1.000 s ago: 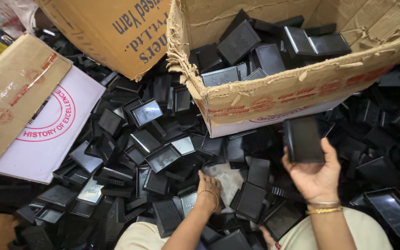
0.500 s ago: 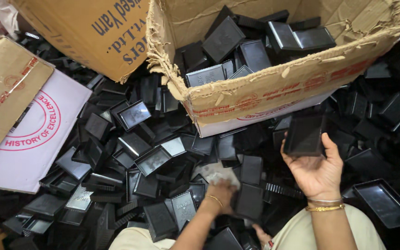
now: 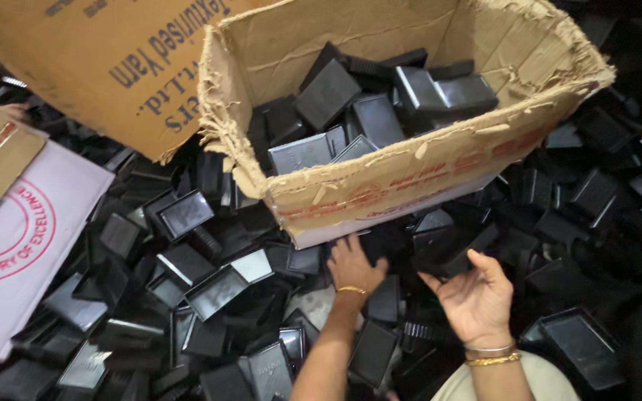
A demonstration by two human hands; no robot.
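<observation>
black plastic trays, heaped, tilted, under cardboard box

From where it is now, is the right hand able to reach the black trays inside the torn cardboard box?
Probably yes. The right hand is open, palm up, just below the cardboard box, whose top is open. The black trays lie heaped near the low front wall, with nothing covering them.
</observation>
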